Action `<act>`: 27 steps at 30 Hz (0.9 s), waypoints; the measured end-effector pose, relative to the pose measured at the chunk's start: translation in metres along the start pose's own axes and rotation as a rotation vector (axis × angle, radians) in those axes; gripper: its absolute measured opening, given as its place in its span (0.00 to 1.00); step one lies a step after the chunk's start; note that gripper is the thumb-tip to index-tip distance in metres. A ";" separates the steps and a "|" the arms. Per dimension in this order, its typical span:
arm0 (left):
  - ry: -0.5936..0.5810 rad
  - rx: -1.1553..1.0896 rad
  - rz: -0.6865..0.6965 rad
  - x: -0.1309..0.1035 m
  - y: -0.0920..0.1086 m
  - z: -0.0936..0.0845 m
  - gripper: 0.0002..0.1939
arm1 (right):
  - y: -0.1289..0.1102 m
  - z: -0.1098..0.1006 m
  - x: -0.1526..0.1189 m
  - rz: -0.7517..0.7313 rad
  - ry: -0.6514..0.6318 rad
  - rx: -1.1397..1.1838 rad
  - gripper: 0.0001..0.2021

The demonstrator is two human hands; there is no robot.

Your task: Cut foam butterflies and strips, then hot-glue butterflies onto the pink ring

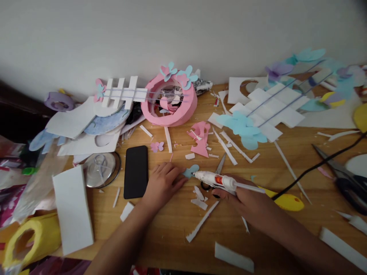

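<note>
A white glue gun [216, 179] with an orange part and a clear glue stick at its back is gripped in my right hand [239, 196]. Its nozzle meets a small light blue paper butterfly [191, 170] on the wooden table. My left hand [164, 182] lies palm down beside that butterfly, its fingertips at the left edge of the paper and seemingly pressing it. Behind the gun, small scissors [220, 164] are partly hidden. Pink paper scrap [200, 139] and a tiny pink and purple butterfly [157, 146] lie farther back.
A black phone [135, 172] lies left of my left hand. A pink ring [169, 120] with butterflies stands at the back. White crossed strips [275, 107] are at the right, near a black cable [321, 164], large scissors [344, 175] and a yellow tool [286, 200]. White board [73, 210] lies left.
</note>
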State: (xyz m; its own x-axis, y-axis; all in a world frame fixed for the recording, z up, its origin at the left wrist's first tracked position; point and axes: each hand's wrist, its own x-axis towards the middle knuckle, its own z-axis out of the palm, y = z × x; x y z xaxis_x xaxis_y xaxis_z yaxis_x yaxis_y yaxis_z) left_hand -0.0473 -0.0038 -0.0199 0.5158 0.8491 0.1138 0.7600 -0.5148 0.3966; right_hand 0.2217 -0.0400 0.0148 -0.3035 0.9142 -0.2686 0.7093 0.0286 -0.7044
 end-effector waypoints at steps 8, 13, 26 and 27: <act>-0.004 0.012 -0.002 0.000 0.001 0.001 0.13 | 0.001 -0.006 0.000 0.040 0.039 0.001 0.15; -0.030 -0.027 -0.016 -0.001 0.001 -0.002 0.12 | 0.008 -0.017 -0.006 0.052 0.096 0.162 0.20; 0.190 -0.899 -0.374 -0.002 0.002 -0.011 0.19 | 0.053 -0.058 -0.042 0.093 0.179 0.142 0.16; 0.224 -1.005 -0.378 -0.001 0.002 -0.009 0.18 | 0.059 -0.063 -0.051 0.109 0.168 0.147 0.15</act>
State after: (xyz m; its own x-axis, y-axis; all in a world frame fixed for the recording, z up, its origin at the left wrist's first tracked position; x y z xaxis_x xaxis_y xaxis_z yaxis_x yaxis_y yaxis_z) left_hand -0.0504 -0.0048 -0.0110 0.1565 0.9865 -0.0489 0.1322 0.0282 0.9908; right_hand 0.3189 -0.0591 0.0279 -0.1112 0.9634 -0.2440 0.6285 -0.1220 -0.7682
